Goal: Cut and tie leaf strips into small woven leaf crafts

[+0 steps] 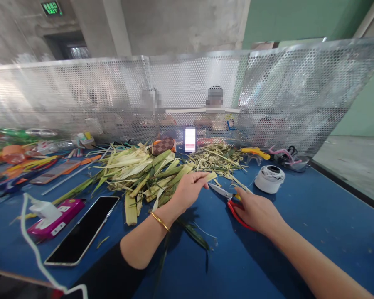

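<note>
My left hand point(190, 187), with a gold bangle at the wrist, is closed on a pale corn husk strip point(211, 176) whose end sticks out past the fingertips. My right hand point(257, 209) grips red-handled scissors point(222, 191), their blades pointing left toward the strip. Below and behind my left hand spreads a heap of green and yellowish corn husks point(127, 166). Small cut husk bits point(218, 158) lie in a pile beyond both hands. A long green leaf point(195, 236) lies under my left forearm.
A white string spool point(269, 182) stands right of the scissors, near a yellow-handled tool point(255, 153). At left lie a phone point(84, 232) and a magenta power strip point(56, 220) with a white charger. A perforated metal screen point(187, 74) closes off the table's back, people behind it.
</note>
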Demonstrator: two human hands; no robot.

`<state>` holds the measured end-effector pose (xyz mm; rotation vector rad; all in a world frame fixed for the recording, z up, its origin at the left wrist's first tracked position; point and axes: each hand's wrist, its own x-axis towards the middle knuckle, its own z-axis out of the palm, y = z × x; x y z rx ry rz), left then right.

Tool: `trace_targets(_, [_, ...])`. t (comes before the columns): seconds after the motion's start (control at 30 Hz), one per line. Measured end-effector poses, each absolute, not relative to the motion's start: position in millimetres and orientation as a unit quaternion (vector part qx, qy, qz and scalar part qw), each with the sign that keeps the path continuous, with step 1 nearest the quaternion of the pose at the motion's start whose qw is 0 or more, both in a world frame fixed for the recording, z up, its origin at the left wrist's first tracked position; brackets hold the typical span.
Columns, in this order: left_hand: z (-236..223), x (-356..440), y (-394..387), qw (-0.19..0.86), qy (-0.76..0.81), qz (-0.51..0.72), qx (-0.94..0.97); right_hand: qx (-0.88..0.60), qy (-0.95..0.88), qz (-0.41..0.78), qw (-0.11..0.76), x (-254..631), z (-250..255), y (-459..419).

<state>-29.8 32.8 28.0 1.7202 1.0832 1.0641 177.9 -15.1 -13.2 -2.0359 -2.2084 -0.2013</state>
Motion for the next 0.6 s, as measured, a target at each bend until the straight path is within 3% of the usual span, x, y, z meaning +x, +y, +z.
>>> trace_targets(0.07, [29.4,-28.8,29.1,0.395,0.420,0.389,0.718,-0.651,-0.747,-0.107,0.077,177.9,-8.3,-19.4])
trace_targets(0.13, [29.5,-26.5,24.6,0.368,0.408,0.359,0.755,-0.645,-0.737,-0.121,0.160,176.3,-1.8,-23.7])
trace_targets(0.2, [28.0,-23.2,19.6,0.336,0.400,0.325,0.788,-0.623,-0.731,-0.078,0.267,173.8,3.4,-26.2])
trace_targets(0.27, [25.4,-20.0,15.0,0.310,0.388,0.291,0.818,-0.574,-0.757,0.005,0.313,170.6,5.4,-26.8])
trace_targets(0.4, [22.9,-19.3,13.1,0.273,0.382,0.234,0.851,-0.529,-0.802,0.134,0.243,166.4,5.7,-25.7])
trace_targets(0.6, [30.7,-35.7,32.2,0.271,0.405,0.161,0.858,-0.580,-0.681,0.424,0.143,199.0,18.1,-20.8])
